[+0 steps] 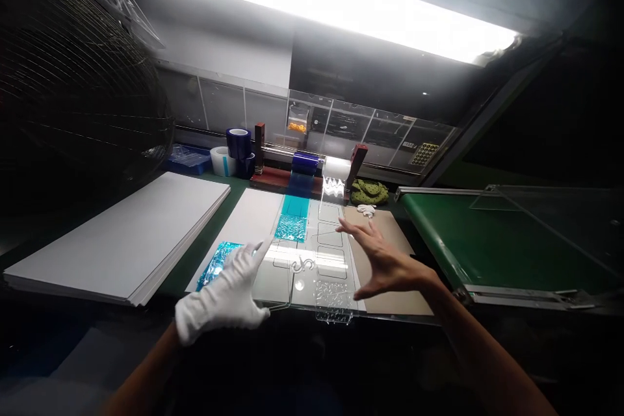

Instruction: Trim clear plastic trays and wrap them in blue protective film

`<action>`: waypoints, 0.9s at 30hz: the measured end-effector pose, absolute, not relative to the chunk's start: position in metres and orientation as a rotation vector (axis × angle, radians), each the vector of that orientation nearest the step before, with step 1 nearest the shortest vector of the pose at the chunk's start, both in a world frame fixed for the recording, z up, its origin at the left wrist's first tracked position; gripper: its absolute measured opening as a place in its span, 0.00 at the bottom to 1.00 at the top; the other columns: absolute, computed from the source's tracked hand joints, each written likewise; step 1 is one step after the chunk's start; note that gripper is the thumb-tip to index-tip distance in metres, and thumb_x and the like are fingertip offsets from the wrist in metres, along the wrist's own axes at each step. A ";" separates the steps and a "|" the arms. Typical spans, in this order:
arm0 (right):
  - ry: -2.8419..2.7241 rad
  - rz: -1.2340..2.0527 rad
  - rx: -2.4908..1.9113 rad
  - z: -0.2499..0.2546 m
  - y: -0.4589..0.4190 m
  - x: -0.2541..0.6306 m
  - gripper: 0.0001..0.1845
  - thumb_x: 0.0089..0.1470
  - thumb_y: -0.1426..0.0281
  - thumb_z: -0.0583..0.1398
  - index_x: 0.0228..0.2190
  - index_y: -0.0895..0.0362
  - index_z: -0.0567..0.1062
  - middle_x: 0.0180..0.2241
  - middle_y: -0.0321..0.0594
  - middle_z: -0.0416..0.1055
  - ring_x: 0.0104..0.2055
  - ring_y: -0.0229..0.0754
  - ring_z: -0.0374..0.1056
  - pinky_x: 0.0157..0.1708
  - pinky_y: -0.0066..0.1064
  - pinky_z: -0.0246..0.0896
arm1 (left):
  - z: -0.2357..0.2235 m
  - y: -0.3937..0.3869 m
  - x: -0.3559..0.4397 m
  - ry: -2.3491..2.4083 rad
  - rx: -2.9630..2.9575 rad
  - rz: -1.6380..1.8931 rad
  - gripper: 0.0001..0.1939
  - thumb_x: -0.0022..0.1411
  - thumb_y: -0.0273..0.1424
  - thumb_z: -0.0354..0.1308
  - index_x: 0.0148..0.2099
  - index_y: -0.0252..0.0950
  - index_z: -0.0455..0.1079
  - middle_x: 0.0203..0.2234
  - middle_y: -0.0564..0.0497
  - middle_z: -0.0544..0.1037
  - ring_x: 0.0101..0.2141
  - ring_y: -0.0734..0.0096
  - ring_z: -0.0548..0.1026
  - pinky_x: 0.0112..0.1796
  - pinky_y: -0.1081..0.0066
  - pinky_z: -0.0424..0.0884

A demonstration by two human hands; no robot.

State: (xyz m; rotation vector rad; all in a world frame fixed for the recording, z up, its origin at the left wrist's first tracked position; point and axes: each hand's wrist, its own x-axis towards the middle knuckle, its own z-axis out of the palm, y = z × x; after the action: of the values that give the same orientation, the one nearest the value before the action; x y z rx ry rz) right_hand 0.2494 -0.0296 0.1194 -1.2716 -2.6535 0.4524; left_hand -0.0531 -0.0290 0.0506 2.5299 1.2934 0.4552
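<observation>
Apparently the clear pane [277, 286] sits at the near middle of the bench [238, 190], its edges caught by the left hand [227, 286]; it is so transparent that I can't make out its full outline. I see that gloved hand curved round the pane's left side, fingers on the far side and thumb on the near, seemingly gripping it. The right hand [383, 260] is bare and spread wide, with nothing visible in it, its thumb just beside the crinkled clear film [334, 299] that reaches the bench's near edge.

My worry is that edge grip: if the glove slides on the smooth pane, it could drop or scratch. Bare fingers straying onto its surface could leave prints, and the clear film might cling to the right thumb if it is tacky.

Farther out, the blue film [292, 224] runs to a blue roll [305, 161], and a clear roll [336, 169] stands to its right. Crumpled blue film [212, 266] lies behind the glove; a sleeve brushing it could drag it. A white stack [121, 227] is at the left, a brown board [390, 299] under the right hand, a green belt [448, 227] farther right. The fan [82, 71], far left, could lift loose film if it blows this way.
</observation>
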 end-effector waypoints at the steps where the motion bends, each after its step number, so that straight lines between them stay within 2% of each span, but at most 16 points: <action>1: -2.632 0.612 -1.223 0.116 -0.027 0.260 0.67 0.37 0.51 0.67 0.63 0.52 0.30 0.61 0.51 0.50 0.65 0.58 0.42 0.61 0.60 0.26 | 0.047 -0.029 -0.057 1.174 2.482 0.446 0.56 0.42 0.38 0.62 0.67 0.37 0.33 0.61 0.36 0.54 0.60 0.43 0.54 0.56 0.48 0.56; 3: -2.569 0.844 -1.152 0.107 -0.023 0.276 0.67 0.37 0.51 0.67 0.63 0.50 0.29 0.62 0.49 0.49 0.65 0.55 0.41 0.62 0.55 0.32 | 0.042 -0.029 -0.061 1.031 2.404 0.445 0.57 0.45 0.38 0.61 0.67 0.40 0.27 0.64 0.39 0.45 0.62 0.47 0.47 0.58 0.50 0.54; 6: -2.486 0.919 -1.172 0.096 -0.019 0.284 0.68 0.37 0.51 0.68 0.63 0.49 0.28 0.62 0.49 0.49 0.66 0.53 0.40 0.62 0.54 0.30 | 0.037 -0.028 -0.055 1.108 2.408 0.500 0.57 0.44 0.34 0.61 0.67 0.39 0.26 0.64 0.38 0.45 0.63 0.46 0.46 0.59 0.48 0.51; 9: -2.468 0.790 -1.259 0.087 -0.018 0.283 0.68 0.37 0.50 0.67 0.63 0.49 0.27 0.62 0.51 0.49 0.65 0.57 0.40 0.60 0.60 0.22 | 0.031 -0.024 -0.038 1.277 2.450 0.573 0.58 0.41 0.35 0.63 0.67 0.36 0.31 0.61 0.35 0.50 0.61 0.41 0.49 0.57 0.46 0.52; 13: -2.351 0.510 -1.434 0.071 -0.017 0.288 0.69 0.37 0.49 0.66 0.62 0.50 0.26 0.62 0.52 0.49 0.64 0.60 0.43 0.58 0.63 0.18 | 0.020 -0.018 -0.006 1.776 2.214 0.813 0.57 0.42 0.46 0.63 0.66 0.31 0.38 0.56 0.31 0.56 0.54 0.34 0.59 0.49 0.42 0.61; 15: -2.214 0.406 -1.560 0.060 -0.013 0.299 0.68 0.38 0.49 0.65 0.62 0.50 0.24 0.61 0.52 0.50 0.64 0.60 0.45 0.58 0.64 0.19 | 0.012 -0.016 0.010 1.938 1.996 0.872 0.60 0.42 0.51 0.62 0.66 0.28 0.34 0.54 0.29 0.56 0.53 0.31 0.60 0.46 0.40 0.62; 17: -2.064 0.314 -1.704 0.046 -0.003 0.319 0.67 0.39 0.49 0.65 0.61 0.50 0.23 0.61 0.52 0.50 0.63 0.59 0.46 0.58 0.64 0.20 | -0.001 -0.015 0.022 1.870 1.823 0.917 0.62 0.43 0.52 0.61 0.66 0.27 0.29 0.54 0.29 0.56 0.54 0.33 0.58 0.49 0.40 0.61; 19: -1.933 0.237 -1.848 0.028 0.013 0.347 0.67 0.39 0.49 0.65 0.61 0.49 0.22 0.61 0.52 0.51 0.63 0.58 0.46 0.57 0.65 0.21 | -0.018 -0.013 0.030 1.673 1.650 0.958 0.58 0.50 0.51 0.57 0.66 0.30 0.23 0.56 0.31 0.55 0.57 0.39 0.57 0.53 0.43 0.59; 22: -1.822 0.225 -2.044 -0.002 0.048 0.391 0.68 0.38 0.51 0.65 0.61 0.49 0.21 0.61 0.53 0.51 0.63 0.59 0.47 0.55 0.67 0.24 | -0.038 -0.007 0.040 1.359 1.543 0.856 0.49 0.57 0.47 0.48 0.64 0.44 0.14 0.60 0.40 0.53 0.59 0.47 0.57 0.54 0.45 0.61; 25: -1.789 0.309 -2.197 -0.035 0.089 0.426 0.69 0.36 0.54 0.67 0.61 0.51 0.23 0.60 0.56 0.50 0.63 0.60 0.45 0.55 0.67 0.25 | -0.045 0.001 0.054 1.190 1.625 0.703 0.56 0.50 0.44 0.55 0.59 0.57 0.09 0.61 0.56 0.58 0.58 0.47 0.61 0.52 0.43 0.64; 27: -1.803 0.397 -2.248 -0.057 0.117 0.440 0.70 0.34 0.56 0.68 0.62 0.52 0.27 0.60 0.57 0.50 0.63 0.60 0.44 0.56 0.65 0.26 | -0.042 0.006 0.068 1.154 1.665 0.646 0.62 0.42 0.43 0.61 0.57 0.61 0.08 0.60 0.64 0.59 0.56 0.45 0.63 0.52 0.41 0.64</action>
State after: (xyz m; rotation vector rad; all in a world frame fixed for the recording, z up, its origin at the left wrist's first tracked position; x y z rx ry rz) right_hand 0.4401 0.1166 -0.0570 -2.2478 -1.8026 0.3966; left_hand 0.0682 0.0060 -0.0416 1.6647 1.1545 0.6456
